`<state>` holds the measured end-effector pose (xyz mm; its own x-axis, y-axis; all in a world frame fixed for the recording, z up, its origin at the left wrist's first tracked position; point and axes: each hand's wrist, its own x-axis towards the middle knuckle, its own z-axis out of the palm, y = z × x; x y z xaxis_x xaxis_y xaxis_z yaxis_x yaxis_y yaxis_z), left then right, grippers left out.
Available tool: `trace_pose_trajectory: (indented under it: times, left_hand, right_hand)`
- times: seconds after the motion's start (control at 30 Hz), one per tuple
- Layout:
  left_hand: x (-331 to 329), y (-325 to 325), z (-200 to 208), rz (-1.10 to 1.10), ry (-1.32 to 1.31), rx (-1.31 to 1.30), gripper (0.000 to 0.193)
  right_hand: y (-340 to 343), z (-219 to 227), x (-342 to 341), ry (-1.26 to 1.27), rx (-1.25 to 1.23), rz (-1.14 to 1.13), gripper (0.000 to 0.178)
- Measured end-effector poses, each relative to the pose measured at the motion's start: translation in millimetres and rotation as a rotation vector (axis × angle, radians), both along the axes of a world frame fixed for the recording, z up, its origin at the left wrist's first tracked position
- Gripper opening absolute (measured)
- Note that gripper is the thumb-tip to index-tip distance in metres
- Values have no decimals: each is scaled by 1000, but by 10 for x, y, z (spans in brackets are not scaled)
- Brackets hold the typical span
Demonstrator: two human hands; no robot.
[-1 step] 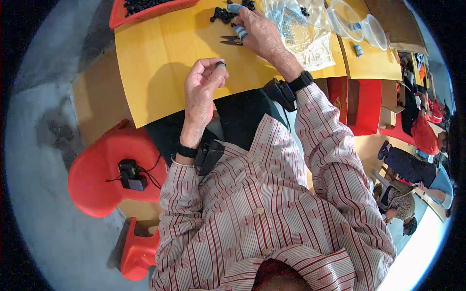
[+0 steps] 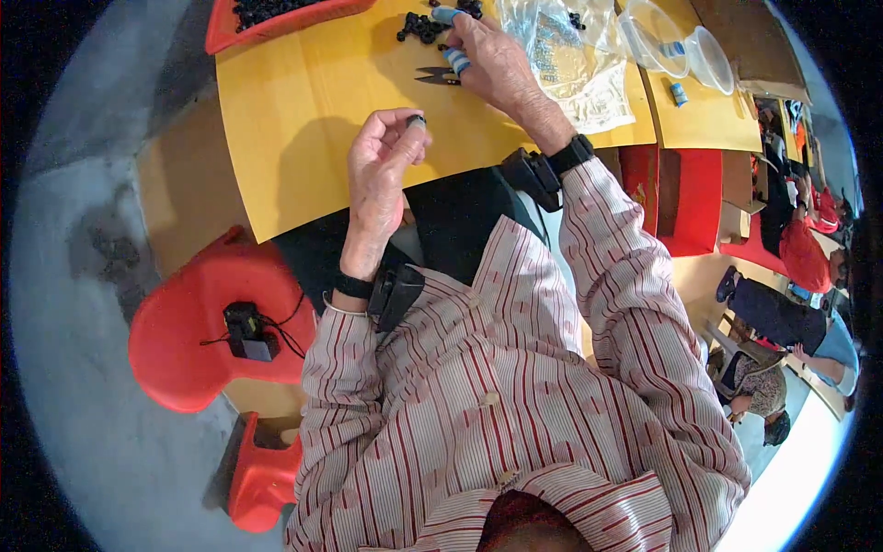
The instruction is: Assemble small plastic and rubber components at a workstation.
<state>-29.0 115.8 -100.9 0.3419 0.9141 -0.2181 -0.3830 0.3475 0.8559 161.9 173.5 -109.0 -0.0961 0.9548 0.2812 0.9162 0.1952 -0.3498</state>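
My left hand [image 2: 379,170] is raised over the near edge of the yellow table [image 2: 303,92], its thumb and forefinger pinching a small black piece [image 2: 416,120]. Farther away, my right hand [image 2: 501,66] reaches over the tabletop, with blue-and-white wraps on its thumb and forefinger. Those two fingertips are apart, beside a pile of small black pieces [image 2: 423,29]. Dark snips [image 2: 439,76] stick out from under this hand with their blades parted; the handles are hidden in its palm. Just right of the hand lies a clear plastic bag [image 2: 589,83].
A red tray [image 2: 303,20] of black pieces stands at the far left. Clear plastic tubs [image 2: 708,63] and a small blue roll [image 2: 679,94] are on the right. A red stool [image 2: 198,322] holds a black device [image 2: 248,329]. Other people [image 2: 782,322] are at the right.
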Motion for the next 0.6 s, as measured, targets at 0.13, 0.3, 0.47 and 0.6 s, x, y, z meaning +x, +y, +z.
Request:
trace_pose_trajectory:
  times: [0.13, 0.3, 0.47, 0.6]
  left_hand:
    - [1, 22, -7, 36, -6, 16, 17]
    - [23, 66, 13, 98, 49, 6, 17]
    - [52, 108, 78, 162, 37, 51, 16]
    - [70, 57, 50, 156, 73, 127, 15]
  right_hand:
    - [-88, 299, -27, 273, 100, 222, 51]
    - [-365, 316, -92, 247, 63, 197, 34]
    - [-610, 500, -255, 140, 57, 336, 38]
    - [-686, 552, -342, 66, 85, 343, 39]
